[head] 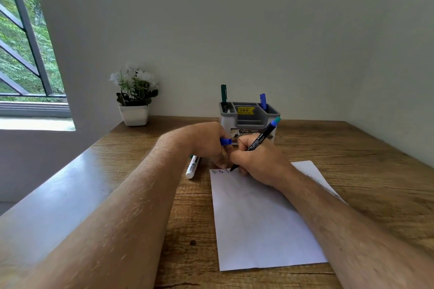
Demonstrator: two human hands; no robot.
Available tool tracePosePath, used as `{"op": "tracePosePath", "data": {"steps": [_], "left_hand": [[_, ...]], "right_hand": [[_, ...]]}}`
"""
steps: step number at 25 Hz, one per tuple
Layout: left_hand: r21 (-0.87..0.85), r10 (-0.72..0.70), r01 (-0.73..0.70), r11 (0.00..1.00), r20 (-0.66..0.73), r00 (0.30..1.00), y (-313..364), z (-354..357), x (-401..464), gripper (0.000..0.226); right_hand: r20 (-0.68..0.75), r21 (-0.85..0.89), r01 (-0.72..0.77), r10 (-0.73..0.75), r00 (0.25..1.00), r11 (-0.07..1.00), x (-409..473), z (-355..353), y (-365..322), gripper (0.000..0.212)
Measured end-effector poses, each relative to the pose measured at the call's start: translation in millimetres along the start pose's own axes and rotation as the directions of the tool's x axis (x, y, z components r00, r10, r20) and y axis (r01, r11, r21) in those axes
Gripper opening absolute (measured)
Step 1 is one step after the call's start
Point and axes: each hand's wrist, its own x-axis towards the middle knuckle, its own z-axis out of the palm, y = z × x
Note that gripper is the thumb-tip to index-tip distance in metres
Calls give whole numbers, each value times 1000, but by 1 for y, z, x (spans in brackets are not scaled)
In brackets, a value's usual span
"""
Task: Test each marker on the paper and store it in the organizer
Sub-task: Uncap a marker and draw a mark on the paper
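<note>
From the head camera, the right hand (256, 162) has its fingers clamped round a black marker (258, 142), its tip down on the top edge of the paper (265, 218) just right of two small test marks (218, 171), its teal end tilted up toward the organizer (249, 117). The left hand (209, 143) grips a blue cap (226, 141) in curled fingers while its fingertips press the paper's top corner. To do this test well, I judge a short, light stroke is enough — kept clear of the earlier marks so the colour reads plainly — with the left hand pinning the sheet so it cannot slide. The organizer stands just behind the hands, two markers already upright in it. A white marker (193, 168) lies on the table (375, 159) beside the left hand — probably still to test.
</note>
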Motion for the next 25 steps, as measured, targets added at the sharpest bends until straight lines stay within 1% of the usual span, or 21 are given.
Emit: {"op": "tracePosePath", "data": {"steps": [7,12,16,19,22,25], "left_hand": [[-11,-36,36,999,11,999,-2,0,1,42],[-20,-40,40,999,12,999,1,1,1,42],[-8,-37,37,999,18,999,2,2,0,39],[-4,-36,36,999,22,999,4,2,0,38],[-2,-38,38,999,31,999,7,1,-1,35],[12,-51,51,999,33,998,9,2,-2,41]], "right_hand": [[23,-17,3,-3,1000,1000,-2,0,0,22],[-7,-22,23,-24,1000,999,-2,1,1,27],[34,10,28,-29,999,1000,-2,0,0,30],[36,22,18,-19,999,1000,-2,0,0,31],[-10,-1,22,-22,1000,1000,-2,2,0,30],[-90,-61,-3,-2,996,998,2,4,3,29]]}}
